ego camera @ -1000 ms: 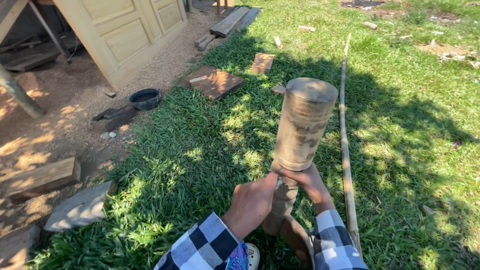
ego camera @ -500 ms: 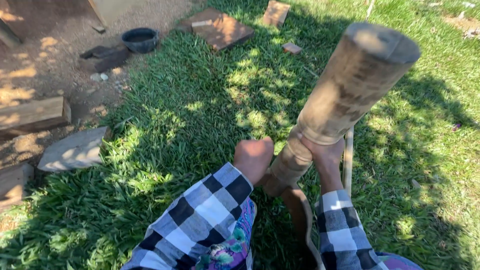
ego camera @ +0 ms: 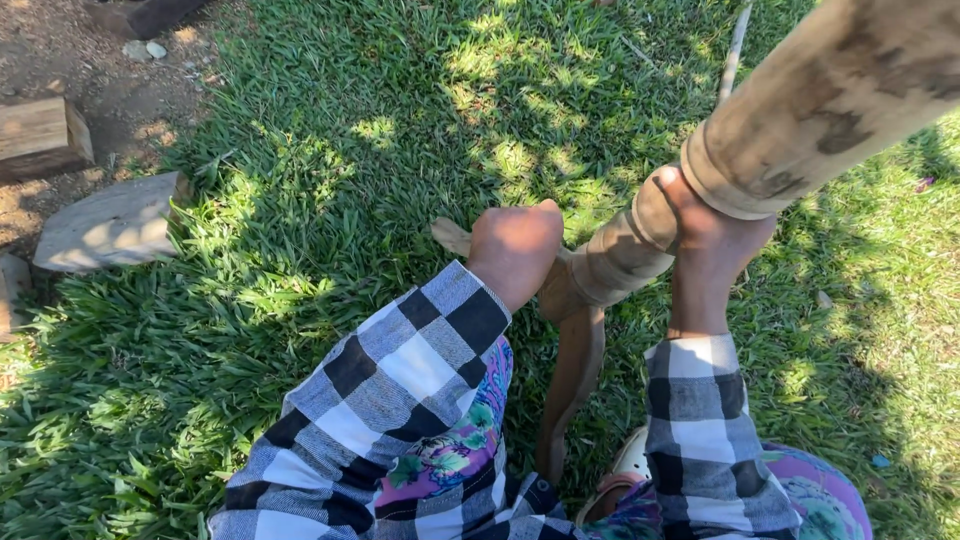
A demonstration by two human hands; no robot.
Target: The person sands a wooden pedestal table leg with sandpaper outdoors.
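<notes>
I hold a big wooden club [ego camera: 840, 90] with both hands over the grass. Its thick, mud-stained head fills the upper right, close to the camera, and its thinner shaft [ego camera: 620, 250] slants down to the left. My right hand [ego camera: 710, 240] grips the shaft just under the head. Lower on the shaft, my left hand [ego camera: 515, 250] is closed in a fist around it. Both arms wear black-and-white checked sleeves. A curved brown wooden piece [ego camera: 570, 370] lies on the grass under the hands, and the club's lower end is hidden behind them.
A flat grey stone [ego camera: 110, 220] and a wooden block [ego camera: 40, 135] lie at the left, where grass meets bare dirt. A thin stick [ego camera: 735, 45] lies on the grass at the top. My sandalled foot [ego camera: 630, 470] shows at the bottom.
The club has tipped from nearly upright to leaning right, its head now close to the camera. The view has dropped towards the ground. Both hands stay on the shaft.
</notes>
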